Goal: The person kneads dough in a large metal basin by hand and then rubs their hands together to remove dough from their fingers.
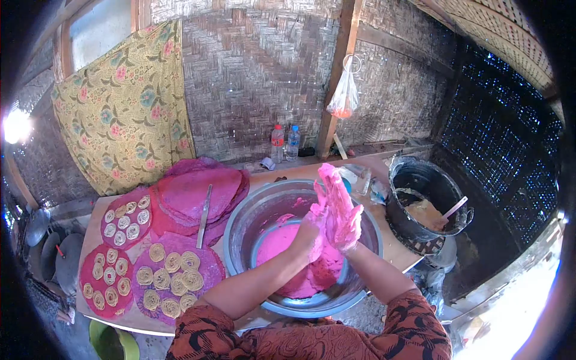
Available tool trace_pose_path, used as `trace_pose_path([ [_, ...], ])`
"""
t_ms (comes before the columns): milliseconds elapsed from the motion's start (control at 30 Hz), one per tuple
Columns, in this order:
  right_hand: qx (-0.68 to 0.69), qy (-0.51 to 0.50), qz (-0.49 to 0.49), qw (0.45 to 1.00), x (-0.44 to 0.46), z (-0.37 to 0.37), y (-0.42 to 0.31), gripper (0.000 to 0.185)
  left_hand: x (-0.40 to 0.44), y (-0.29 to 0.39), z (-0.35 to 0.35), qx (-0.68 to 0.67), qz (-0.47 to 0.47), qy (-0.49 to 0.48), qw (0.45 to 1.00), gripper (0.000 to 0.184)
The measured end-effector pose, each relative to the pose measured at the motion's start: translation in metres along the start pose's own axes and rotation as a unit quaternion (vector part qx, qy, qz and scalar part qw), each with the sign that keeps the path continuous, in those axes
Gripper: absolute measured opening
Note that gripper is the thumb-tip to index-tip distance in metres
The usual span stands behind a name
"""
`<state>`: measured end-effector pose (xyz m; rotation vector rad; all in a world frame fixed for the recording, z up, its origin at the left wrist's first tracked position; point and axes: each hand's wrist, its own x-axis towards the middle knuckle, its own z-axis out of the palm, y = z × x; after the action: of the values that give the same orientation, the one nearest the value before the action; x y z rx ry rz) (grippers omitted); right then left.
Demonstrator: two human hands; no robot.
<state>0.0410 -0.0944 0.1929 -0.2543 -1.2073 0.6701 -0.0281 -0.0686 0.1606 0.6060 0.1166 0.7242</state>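
Both hands are raised over a large grey basin (235, 240) and coated in sticky pink dough. My left hand (315, 225) has its fingers against the palm side of my right hand, its fingertips partly hidden under dough. Upright and with fingers spread, my right hand (343, 210) is smeared with pink up to the wrist. Below them, a mass of pink dough (279, 246) lies in the basin, with loose crumbly lumps at its right side.
Left of the basin are round pink mats (198, 192), a long metal blade (205, 217) and coiled noodle-like rounds (171, 261). A black pot (414, 219) stands at the right. Two bottles (277, 144) are by the wall; a plastic bag (344, 96) hangs from the post.
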Motion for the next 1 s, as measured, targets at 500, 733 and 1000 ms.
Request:
trace_pose_path([
  [500, 0.196, 0.040, 0.177, 0.964, 0.015, 0.015, -0.029, 0.090, 0.012, 0.074, -0.006, 0.191, 0.133, 0.130, 0.964, 0.041],
  [733, 0.196, 0.082, 0.226, 0.951, 0.005, 0.010, -0.017, 0.092, 0.034, -0.007, -0.040, 0.453, 0.245, 0.043, 0.856, 0.034],
  [1000, 0.214, 0.049, 0.249, 0.943, 0.001, 0.016, -0.014, 0.088, 0.019, 0.037, -0.017, 0.147, 0.104, 0.090, 0.980, 0.028],
])
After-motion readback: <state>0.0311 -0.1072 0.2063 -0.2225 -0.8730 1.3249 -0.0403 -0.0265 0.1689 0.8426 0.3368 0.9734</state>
